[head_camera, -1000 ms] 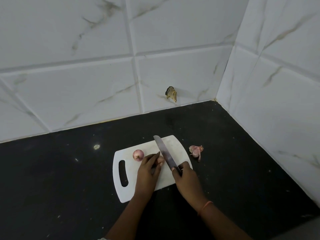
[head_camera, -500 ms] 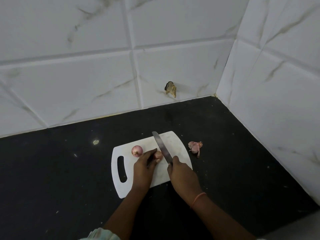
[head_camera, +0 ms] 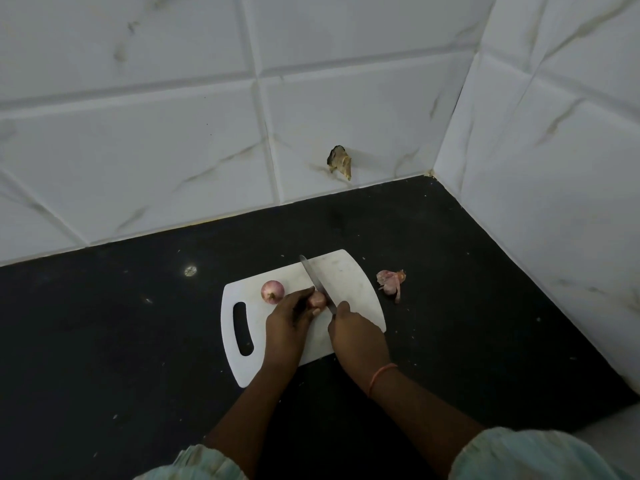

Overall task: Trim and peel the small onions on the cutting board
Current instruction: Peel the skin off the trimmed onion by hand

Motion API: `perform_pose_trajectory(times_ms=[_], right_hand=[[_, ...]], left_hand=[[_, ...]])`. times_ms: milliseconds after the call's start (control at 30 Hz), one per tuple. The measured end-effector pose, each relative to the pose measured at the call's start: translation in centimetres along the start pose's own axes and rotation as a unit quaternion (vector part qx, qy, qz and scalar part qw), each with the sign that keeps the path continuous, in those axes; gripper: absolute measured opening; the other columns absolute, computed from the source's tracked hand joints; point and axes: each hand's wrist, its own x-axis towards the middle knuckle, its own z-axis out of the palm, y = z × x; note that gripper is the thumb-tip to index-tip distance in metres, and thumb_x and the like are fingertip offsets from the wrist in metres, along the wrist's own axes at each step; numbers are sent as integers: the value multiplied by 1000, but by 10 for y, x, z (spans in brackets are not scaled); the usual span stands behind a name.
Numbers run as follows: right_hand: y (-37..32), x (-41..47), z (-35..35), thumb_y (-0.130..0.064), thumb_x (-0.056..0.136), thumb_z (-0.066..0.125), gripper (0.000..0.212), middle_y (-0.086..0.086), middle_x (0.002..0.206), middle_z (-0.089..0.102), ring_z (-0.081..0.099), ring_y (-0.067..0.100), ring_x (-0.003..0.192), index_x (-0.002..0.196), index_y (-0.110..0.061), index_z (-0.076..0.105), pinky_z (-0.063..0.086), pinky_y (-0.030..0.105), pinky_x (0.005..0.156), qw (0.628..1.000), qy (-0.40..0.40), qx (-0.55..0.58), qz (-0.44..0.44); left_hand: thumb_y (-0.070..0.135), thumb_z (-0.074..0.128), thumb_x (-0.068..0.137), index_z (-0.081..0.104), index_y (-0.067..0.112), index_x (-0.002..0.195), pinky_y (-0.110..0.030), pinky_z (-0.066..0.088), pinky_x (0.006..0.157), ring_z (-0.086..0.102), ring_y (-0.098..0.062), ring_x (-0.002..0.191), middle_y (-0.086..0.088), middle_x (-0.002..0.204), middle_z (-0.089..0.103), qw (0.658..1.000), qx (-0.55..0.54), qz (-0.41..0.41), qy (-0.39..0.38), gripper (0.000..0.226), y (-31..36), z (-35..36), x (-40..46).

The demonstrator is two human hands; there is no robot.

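Your left hand (head_camera: 289, 322) pinches a small onion (head_camera: 318, 299) on the cutting board (head_camera: 349, 282); right hand (head_camera: 356, 332) grips the knife (head_camera: 313, 277), blade vs. its right side. 2nd onion (head_camera: 272, 291) just beyond your left fingers. Peel scraps (head_camera: 391, 282) off-board, right.

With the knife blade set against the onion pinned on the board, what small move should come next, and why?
Probably press the knife down through the end of the held onion to trim it. The left hand pins that onion on the cutting board while the right hand grips the handle, with the blade lying across the onion. The second onion waits untouched beside them.
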Motion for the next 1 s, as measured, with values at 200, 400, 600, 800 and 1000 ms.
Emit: perform_pose_trajectory(times_ms=[200, 400, 600, 800, 1000], right_hand=[[2, -3, 8, -16, 102, 33, 33, 8, 101, 68, 68, 23, 91, 135, -12, 36, 43, 33, 65, 1000, 6, 7, 6], [1, -6, 13, -15, 101, 37, 35, 7, 100, 67, 68, 23, 92, 135, -15, 33, 42, 34, 66, 1000, 14, 11, -1], [-2, -10, 14, -16, 102, 36, 38, 7, 101, 67, 68, 22, 90, 139, -14, 32, 41, 33, 62, 999, 32, -9, 8], [-4, -13, 12, -22, 103, 32, 35, 4, 95, 69, 68, 21, 85, 137, -14, 36, 41, 32, 59, 998, 53, 8, 33], [18, -28, 7, -38, 104, 34, 26, -1, 87, 63, 64, 17, 79, 116, -18, 46, 52, 35, 68, 993, 93, 68, 20]], left_hand=[[16, 67, 92, 62, 29, 121, -12, 47, 93, 61, 6, 104, 17, 114, 67, 1000, 3, 4, -7, 33, 0, 0, 1], [20, 75, 85, 60, 30, 119, -12, 49, 90, 63, 1, 103, 17, 112, 66, 1000, 10, 19, -1, 39, 3, 0, -2], [25, 73, 88, 53, 25, 122, -8, 48, 86, 62, 8, 99, 16, 109, 66, 998, -47, -30, -2, 39, 4, -3, -2], [33, 48, 102, 49, 27, 130, -5, 45, 81, 62, 5, 102, 19, 114, 61, 994, -102, -49, 0, 29, 13, -11, -4], [35, 30, 106, 58, 20, 124, -24, 51, 83, 68, -7, 81, 0, 87, 72, 980, -180, -90, 7, 37, 11, -10, -6]])
